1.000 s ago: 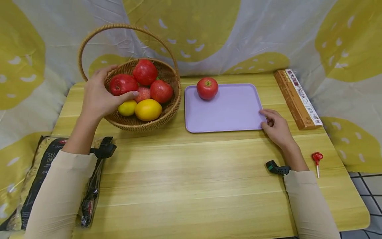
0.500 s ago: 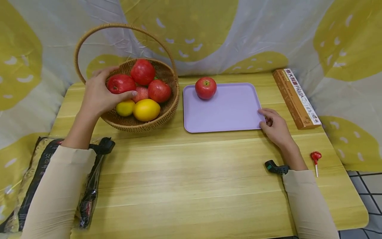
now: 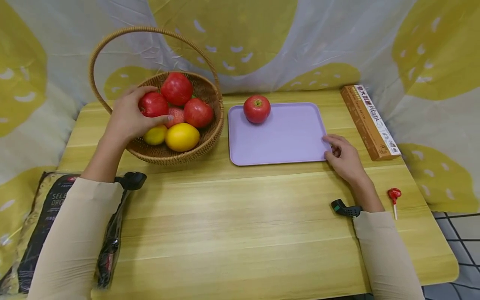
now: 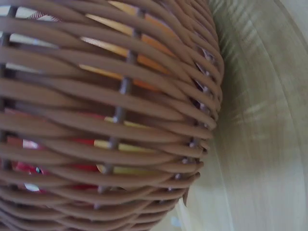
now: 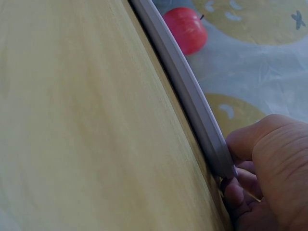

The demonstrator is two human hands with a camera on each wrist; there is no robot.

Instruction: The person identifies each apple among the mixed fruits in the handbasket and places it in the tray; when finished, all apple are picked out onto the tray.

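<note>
My left hand (image 3: 131, 114) reaches into the wicker basket (image 3: 210, 143) and grips a red apple (image 3: 154, 105) at its left side, fingers over the back and thumb in front. Around that apple lie more red fruits (image 3: 177, 88), a speckled pinkish fruit (image 3: 176, 117) and two yellow lemons (image 3: 182, 137). Woven basket wall (image 4: 96, 96) fills the left wrist view and hides the left hand there. With thumb and fingers, my right hand (image 3: 344, 160) pinches the lower right edge of the lilac tray (image 3: 277, 141). A red apple (image 3: 256, 109) sits at the tray's back left.
The basket's tall handle (image 3: 150, 29) arches above the fruit. A pasta box (image 3: 369, 123) lies right of the tray, and a red lollipop (image 3: 394, 196) lies near the right sleeve. Under the left forearm is a bag of pasta (image 3: 45, 225). A patterned cloth (image 3: 318, 37) hangs behind the table.
My left fingers have closed further over the apple in the basket. The right hand keeps its hold on the tray. The whole head view has shifted slightly.
</note>
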